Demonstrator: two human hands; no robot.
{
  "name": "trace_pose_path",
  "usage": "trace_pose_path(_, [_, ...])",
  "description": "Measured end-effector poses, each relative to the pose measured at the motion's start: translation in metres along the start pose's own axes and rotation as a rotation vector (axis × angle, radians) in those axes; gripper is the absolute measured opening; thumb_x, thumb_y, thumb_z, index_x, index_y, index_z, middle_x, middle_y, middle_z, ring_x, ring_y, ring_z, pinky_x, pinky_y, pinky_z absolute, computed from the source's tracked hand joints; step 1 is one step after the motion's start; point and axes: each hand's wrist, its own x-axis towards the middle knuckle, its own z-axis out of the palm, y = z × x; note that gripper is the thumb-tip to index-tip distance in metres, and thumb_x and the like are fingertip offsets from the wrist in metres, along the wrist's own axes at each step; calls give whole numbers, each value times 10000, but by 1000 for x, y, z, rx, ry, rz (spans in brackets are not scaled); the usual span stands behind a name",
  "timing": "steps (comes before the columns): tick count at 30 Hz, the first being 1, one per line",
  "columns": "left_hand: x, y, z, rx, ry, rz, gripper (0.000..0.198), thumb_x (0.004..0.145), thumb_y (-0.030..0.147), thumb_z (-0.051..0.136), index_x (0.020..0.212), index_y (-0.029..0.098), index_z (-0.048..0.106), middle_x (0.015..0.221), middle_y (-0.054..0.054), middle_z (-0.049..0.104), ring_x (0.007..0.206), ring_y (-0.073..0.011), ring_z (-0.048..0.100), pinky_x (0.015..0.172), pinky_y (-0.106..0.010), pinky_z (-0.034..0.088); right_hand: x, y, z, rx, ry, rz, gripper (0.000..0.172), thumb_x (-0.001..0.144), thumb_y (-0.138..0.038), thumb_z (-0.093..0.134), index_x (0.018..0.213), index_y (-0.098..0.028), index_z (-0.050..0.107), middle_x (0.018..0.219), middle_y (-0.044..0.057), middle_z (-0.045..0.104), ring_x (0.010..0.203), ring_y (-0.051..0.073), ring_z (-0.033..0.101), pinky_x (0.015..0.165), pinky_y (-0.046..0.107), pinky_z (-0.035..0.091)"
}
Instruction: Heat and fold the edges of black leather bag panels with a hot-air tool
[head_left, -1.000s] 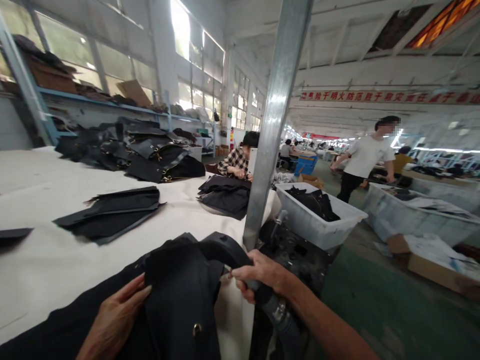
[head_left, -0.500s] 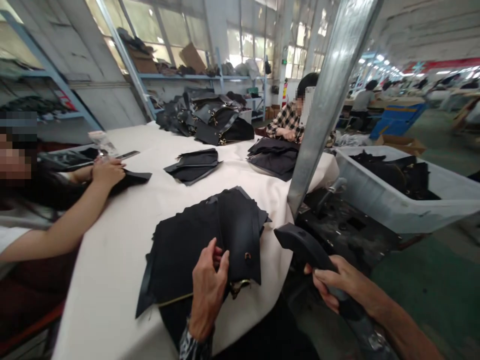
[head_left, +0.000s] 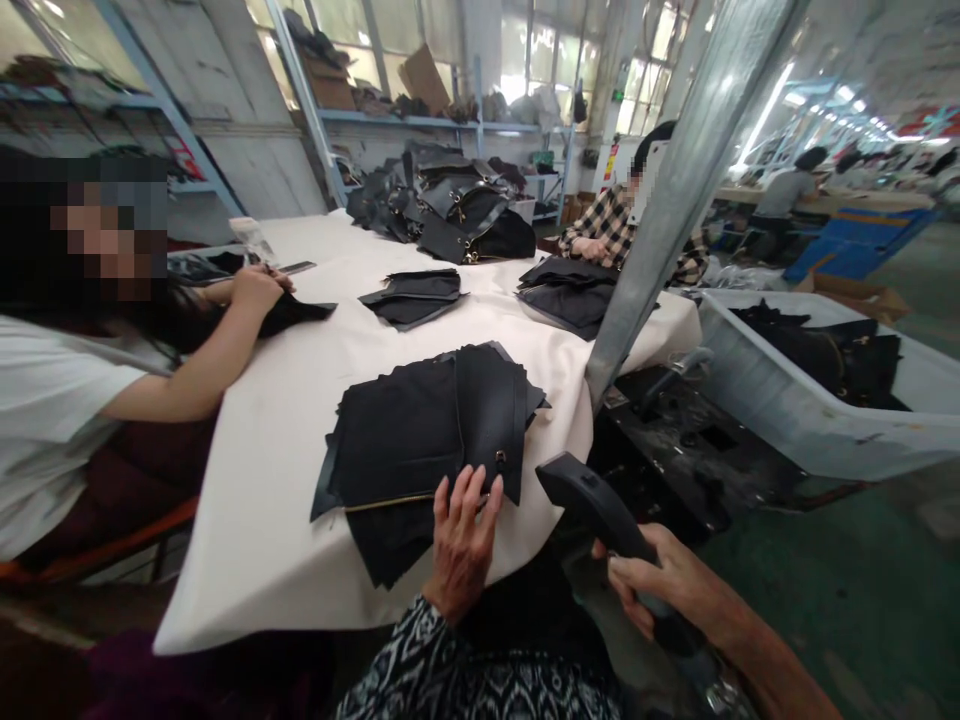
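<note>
My left hand [head_left: 463, 540] lies flat with fingers apart on the near edge of a pile of black leather pieces [head_left: 420, 435] with a brass zip, on the cream-covered table [head_left: 300, 400]. My right hand [head_left: 664, 585] is closed round the handle of a black hose-fed tool [head_left: 600, 510], held off the table's right edge, its head pointing up and left toward the pile.
A slanted metal post [head_left: 675, 190] rises at the table's right edge. A person in a white top [head_left: 67, 400] sits at the left, hand on black pieces. More black piles [head_left: 416, 295] and bags [head_left: 457, 215] lie farther back. A grey bin [head_left: 810, 390] stands right.
The view swung left and down. My left hand let go of the black pieces and flattened on the pile. The tool in my right hand came off the pile to the right.
</note>
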Motion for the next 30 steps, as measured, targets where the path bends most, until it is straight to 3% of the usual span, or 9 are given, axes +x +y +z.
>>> trace_pose_path(3, [17, -24, 7, 41, -74, 89, 413, 891, 29, 452, 1298, 77, 495, 1317, -196, 537, 1233, -336, 469, 1018, -537, 367, -8, -1, 3, -19, -2, 11, 398, 813, -477, 623, 964, -119, 536, 532, -37, 528, 402, 89, 468, 404, 205, 404])
trace_pose_path(5, [33, -35, 4, 16, -34, 100, 345, 897, 55, 458, 1230, 53, 547, 1211, -182, 615, 1138, -316, 545, 955, -480, 438, -11, -3, 5, -15, -14, -3, 431, 803, -499, 623, 975, -114, 531, 544, -36, 522, 406, 92, 472, 405, 212, 409])
trace_pose_path(8, [63, -46, -8, -101, 97, -53, 262, 866, 75, 516, 1102, 44, 626, 1049, -160, 675, 986, -279, 619, 883, -408, 505, -12, -12, 7, -26, -24, -41, 433, 806, -488, 621, 990, -110, 514, 543, -37, 518, 393, 92, 464, 395, 215, 397])
trace_pose_path(11, [88, -54, -23, -287, 138, -273, 208, 837, 83, 563, 1015, 74, 671, 1002, -133, 683, 899, -235, 649, 840, -346, 534, -6, -29, 13, -39, -36, -96, 418, 817, -453, 619, 1019, -112, 488, 545, -37, 525, 390, 94, 462, 397, 218, 389])
trace_pose_path(14, [99, -58, -34, -415, 139, -393, 169, 835, 82, 575, 959, 97, 689, 974, -108, 686, 867, -208, 655, 833, -320, 530, 6, -50, 23, -62, -103, -143, 428, 808, -445, 628, 1029, -110, 480, 537, -35, 527, 396, 99, 467, 397, 216, 381])
trace_pose_path(17, [99, -59, -38, -456, 136, -410, 170, 833, 67, 575, 955, 108, 686, 965, -96, 681, 874, -203, 649, 838, -321, 526, 23, -69, 40, -85, -159, -173, 402, 803, -419, 628, 1020, -109, 491, 516, -41, 521, 392, 97, 467, 397, 207, 376])
trace_pose_path(24, [95, -57, -31, -246, 157, -212, 185, 843, 53, 554, 1004, 72, 645, 941, -119, 654, 869, -239, 619, 783, -363, 557, 66, -111, 66, -156, -95, -264, 254, 808, -379, 619, 835, -141, 535, 477, -48, 496, 378, 90, 457, 396, 200, 380])
trace_pose_path(27, [92, -59, -25, -100, 175, -70, 225, 866, 66, 519, 1066, 31, 618, 972, -147, 643, 920, -264, 598, 838, -395, 547, 70, -124, 59, -138, -5, -294, 306, 833, -415, 610, 744, -132, 536, 476, -35, 482, 391, 81, 449, 396, 194, 363])
trace_pose_path(30, [86, -58, -17, -10, 175, 67, 262, 862, 55, 500, 1094, -11, 603, 1026, -184, 634, 979, -297, 577, 876, -412, 535, 56, -128, 45, -91, 2, -283, 324, 830, -431, 623, 861, -116, 553, 551, -36, 489, 400, 74, 440, 392, 202, 376])
